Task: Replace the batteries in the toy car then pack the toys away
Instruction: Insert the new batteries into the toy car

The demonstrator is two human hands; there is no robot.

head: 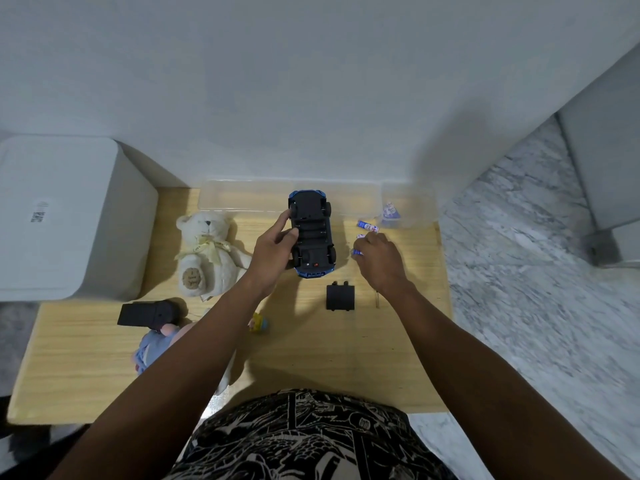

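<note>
Batteries in blue-and-white wrap lay on the wooden table just right of the toy car, one free beyond the right hand and at least one more showing at its fingertips. That hand was curled down over them, fingers closed on a battery as far as could be seen. The car lay upside down near the table's far edge, blue body underneath, black underside up with the battery bay uncovered. The left hand gripped its left flank, thumb and fingers wrapped onto the chassis. The black battery cover lay flat on the table nearer the person, apart from the car. A clear plastic box stood against the wall behind the car. A white teddy bear lay left of the left hand, a black remote nearer, beside a blue-clad doll
</note>
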